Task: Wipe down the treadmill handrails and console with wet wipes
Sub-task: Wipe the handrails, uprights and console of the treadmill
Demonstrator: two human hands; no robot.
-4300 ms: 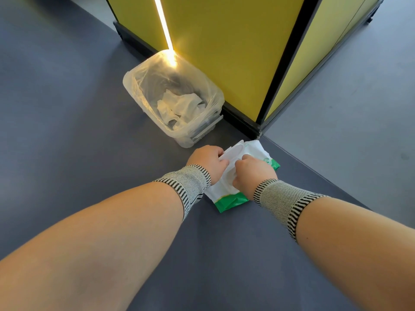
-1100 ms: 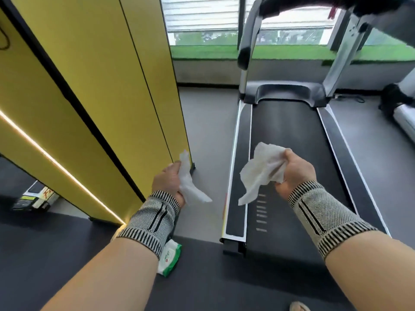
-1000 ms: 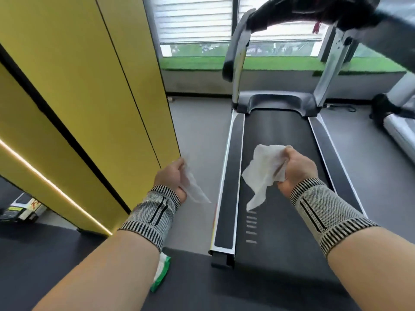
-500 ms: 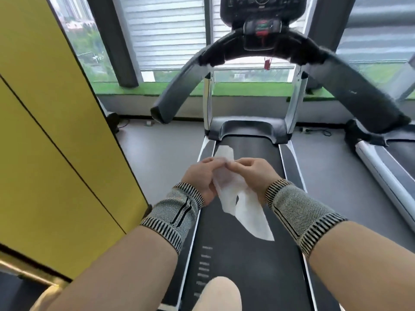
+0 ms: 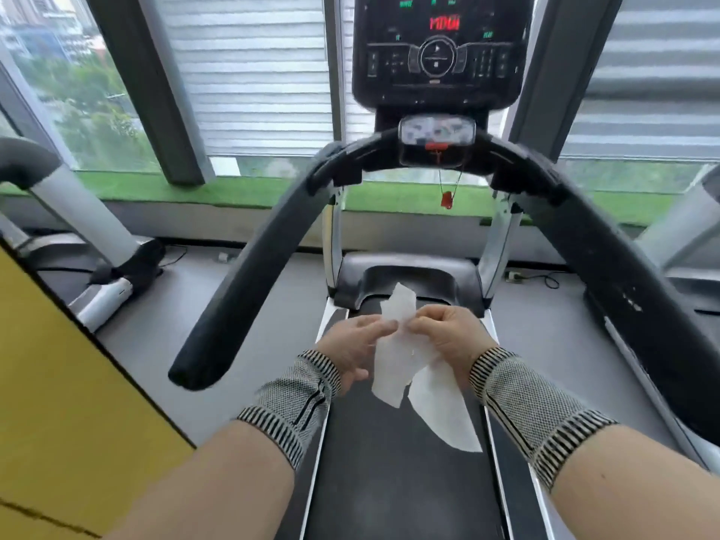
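A: Nearest, both forearms in knit wrist sleeves. Left hand [image 5: 352, 346] and right hand [image 5: 448, 337] meet above the treadmill belt [image 5: 389, 481], fingertips pinching the wet wipes [image 5: 397, 360] between them.

B: Two sheets?

A: Looks so. White, crumpled, long axis running roughly up and down; the top tip stands above the knuckles, pointing toward the console, while the lower ends hang below both hands, the longer one trailing down and right.

B: And the rails?

A: Left handrail [image 5: 241, 286] sweeps past, well left of the hands; right handrail [image 5: 623, 274] apart on the other side. Neither touched. Farther up, the console [image 5: 436, 48] shows red lit characters, a red safety clip [image 5: 447, 199] dangling below.
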